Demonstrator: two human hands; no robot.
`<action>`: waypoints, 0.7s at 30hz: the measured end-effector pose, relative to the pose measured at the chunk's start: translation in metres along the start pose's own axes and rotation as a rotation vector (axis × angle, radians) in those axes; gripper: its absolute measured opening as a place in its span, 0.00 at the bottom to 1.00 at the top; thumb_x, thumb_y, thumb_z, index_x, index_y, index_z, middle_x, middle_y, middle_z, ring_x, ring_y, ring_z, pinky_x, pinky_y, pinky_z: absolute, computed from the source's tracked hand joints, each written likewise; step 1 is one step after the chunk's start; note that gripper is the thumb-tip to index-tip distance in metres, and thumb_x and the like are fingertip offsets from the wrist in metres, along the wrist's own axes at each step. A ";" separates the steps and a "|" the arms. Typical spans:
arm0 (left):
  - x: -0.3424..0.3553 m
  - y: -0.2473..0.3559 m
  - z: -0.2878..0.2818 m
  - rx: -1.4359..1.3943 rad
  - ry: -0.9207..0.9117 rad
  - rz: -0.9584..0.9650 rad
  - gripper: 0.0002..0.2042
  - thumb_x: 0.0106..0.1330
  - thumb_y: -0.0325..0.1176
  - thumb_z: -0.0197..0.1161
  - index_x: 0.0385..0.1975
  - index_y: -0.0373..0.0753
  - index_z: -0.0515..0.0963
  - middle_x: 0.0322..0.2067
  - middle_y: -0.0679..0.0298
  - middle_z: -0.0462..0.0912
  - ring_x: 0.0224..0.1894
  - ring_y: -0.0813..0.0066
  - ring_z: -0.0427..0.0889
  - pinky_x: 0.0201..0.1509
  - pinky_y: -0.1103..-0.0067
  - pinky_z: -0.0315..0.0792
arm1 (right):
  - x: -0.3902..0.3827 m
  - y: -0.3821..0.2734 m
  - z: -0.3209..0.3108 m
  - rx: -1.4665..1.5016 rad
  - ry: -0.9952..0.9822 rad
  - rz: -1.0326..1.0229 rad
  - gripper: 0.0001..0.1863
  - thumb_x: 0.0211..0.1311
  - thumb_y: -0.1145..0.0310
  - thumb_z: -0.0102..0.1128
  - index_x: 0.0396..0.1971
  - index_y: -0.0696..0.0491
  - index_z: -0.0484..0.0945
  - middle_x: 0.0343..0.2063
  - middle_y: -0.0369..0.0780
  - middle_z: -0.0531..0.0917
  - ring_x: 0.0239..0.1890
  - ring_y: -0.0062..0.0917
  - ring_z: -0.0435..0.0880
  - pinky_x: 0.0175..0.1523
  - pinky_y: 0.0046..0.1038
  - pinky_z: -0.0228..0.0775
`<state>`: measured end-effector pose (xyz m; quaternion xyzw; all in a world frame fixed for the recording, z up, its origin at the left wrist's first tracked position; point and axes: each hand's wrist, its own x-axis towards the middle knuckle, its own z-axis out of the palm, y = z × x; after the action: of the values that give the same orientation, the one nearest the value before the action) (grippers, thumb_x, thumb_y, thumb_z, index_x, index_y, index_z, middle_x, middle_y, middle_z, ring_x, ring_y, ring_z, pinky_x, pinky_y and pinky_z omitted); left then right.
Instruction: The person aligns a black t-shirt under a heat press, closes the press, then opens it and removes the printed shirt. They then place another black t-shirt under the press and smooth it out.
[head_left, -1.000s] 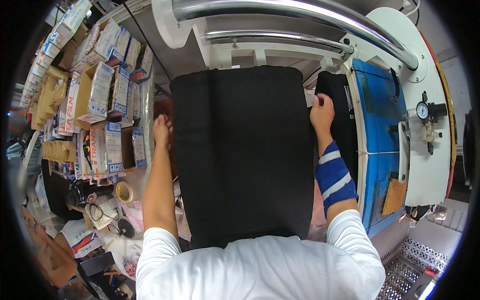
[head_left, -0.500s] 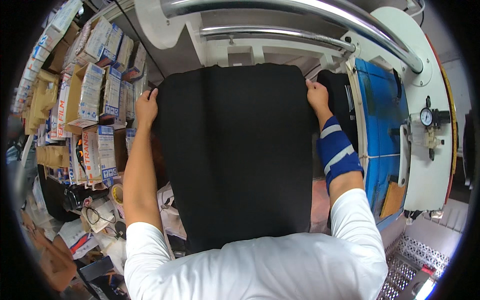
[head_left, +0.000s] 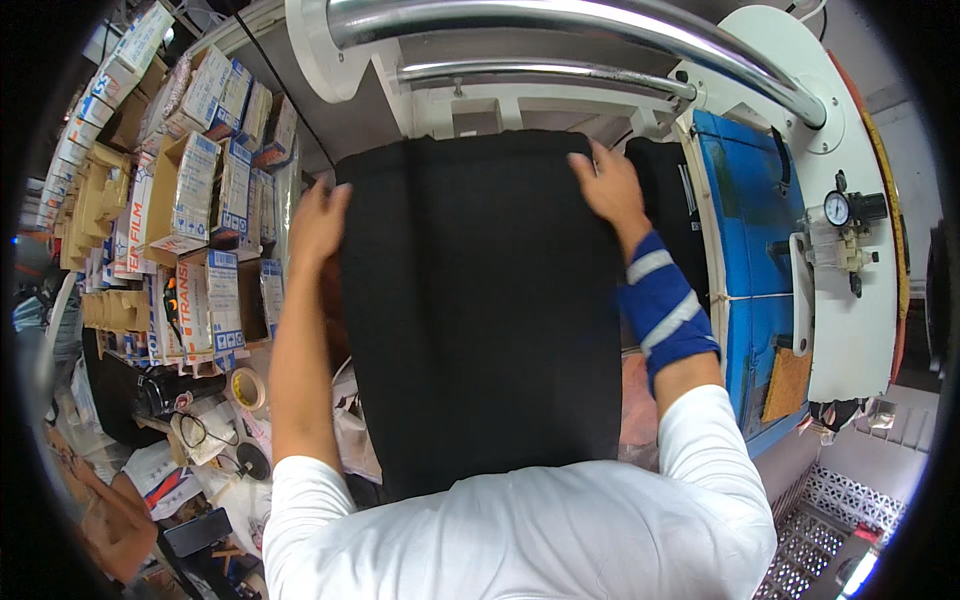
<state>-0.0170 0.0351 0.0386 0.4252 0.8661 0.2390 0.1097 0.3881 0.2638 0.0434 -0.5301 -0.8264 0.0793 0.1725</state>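
Note:
A wide piece of black fabric (head_left: 490,300) lies spread flat in front of me, its far edge slightly wavy. My left hand (head_left: 320,222) is at its far left corner, a little blurred, with the thumb apart from the fingers and nothing gripped. Over the far right corner, my right hand (head_left: 612,188) has its thumb and fingers spread, open on or just above the cloth. A blue wrap with grey stripes (head_left: 668,310) is around my right forearm.
White machine frame with thick chrome bars (head_left: 590,25) arches beyond the fabric. At right stand a blue panel (head_left: 755,260) and a pressure gauge (head_left: 838,208). Stacked cardboard boxes (head_left: 185,190) and a tape roll (head_left: 248,388) are at left. Another person's arm (head_left: 115,525) shows lower left.
Both hands have let go of the fabric's side edges. The right hand has moved inward over the cloth with its fingers spread; the left has loosened and shifted slightly right.

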 end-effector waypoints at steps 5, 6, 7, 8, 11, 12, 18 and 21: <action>-0.031 -0.088 0.021 -1.259 -0.435 -0.729 0.41 0.72 0.70 0.39 0.64 0.37 0.72 0.57 0.53 0.80 0.57 0.56 0.80 0.65 0.66 0.70 | -0.040 0.070 0.028 0.983 -0.451 0.862 0.37 0.72 0.37 0.45 0.50 0.61 0.80 0.43 0.51 0.86 0.47 0.42 0.85 0.53 0.42 0.76; -0.039 -0.053 0.029 -1.338 -0.465 -0.727 0.39 0.72 0.68 0.43 0.63 0.37 0.72 0.57 0.54 0.80 0.57 0.56 0.80 0.66 0.65 0.70 | -0.048 0.064 0.027 1.206 -0.539 0.987 0.36 0.72 0.38 0.45 0.49 0.61 0.80 0.43 0.49 0.87 0.46 0.40 0.86 0.53 0.41 0.78; -0.041 -0.028 0.031 -1.423 -0.477 -0.720 0.37 0.72 0.66 0.47 0.63 0.36 0.72 0.58 0.55 0.79 0.57 0.56 0.79 0.67 0.65 0.69 | -0.039 0.032 0.015 1.385 -0.601 1.019 0.34 0.73 0.40 0.45 0.48 0.60 0.80 0.43 0.48 0.87 0.46 0.38 0.86 0.52 0.39 0.79; -0.035 -0.031 0.035 -1.455 -0.448 -0.663 0.35 0.72 0.63 0.49 0.63 0.36 0.72 0.59 0.55 0.78 0.57 0.56 0.79 0.67 0.65 0.69 | -0.030 0.012 0.004 1.564 -0.654 1.043 0.31 0.74 0.42 0.45 0.48 0.59 0.80 0.43 0.46 0.87 0.45 0.35 0.87 0.51 0.38 0.80; -0.008 -0.050 0.053 -1.538 -0.370 -0.522 0.28 0.73 0.53 0.57 0.61 0.34 0.73 0.58 0.54 0.78 0.58 0.58 0.78 0.67 0.65 0.70 | -0.009 0.035 0.032 1.643 -0.468 0.935 0.22 0.76 0.54 0.50 0.53 0.58 0.77 0.49 0.47 0.84 0.47 0.36 0.84 0.56 0.36 0.77; -0.002 -0.048 0.049 -1.560 -0.324 -0.519 0.25 0.73 0.48 0.60 0.60 0.34 0.74 0.56 0.55 0.80 0.56 0.59 0.79 0.66 0.66 0.71 | -0.009 0.040 0.032 1.666 -0.277 0.946 0.17 0.73 0.61 0.57 0.52 0.57 0.78 0.50 0.47 0.83 0.47 0.35 0.84 0.57 0.36 0.76; 0.007 -0.078 0.020 -0.752 0.101 -0.216 0.14 0.74 0.36 0.59 0.49 0.31 0.77 0.42 0.59 0.84 0.44 0.69 0.83 0.51 0.73 0.75 | -0.011 0.063 0.039 1.468 -0.027 0.678 0.13 0.71 0.64 0.61 0.47 0.58 0.79 0.41 0.43 0.85 0.44 0.32 0.83 0.53 0.34 0.75; 0.004 -0.066 0.030 -0.369 0.278 -0.066 0.18 0.74 0.38 0.59 0.51 0.28 0.75 0.41 0.57 0.84 0.44 0.69 0.82 0.50 0.73 0.75 | -0.013 0.081 0.070 1.169 0.096 0.642 0.14 0.70 0.62 0.63 0.44 0.58 0.82 0.39 0.41 0.85 0.43 0.29 0.82 0.51 0.33 0.73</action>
<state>-0.0527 0.0138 -0.0209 0.3321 0.8280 0.4459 0.0731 0.4357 0.2900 -0.0500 -0.5719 -0.4400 0.5380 0.4358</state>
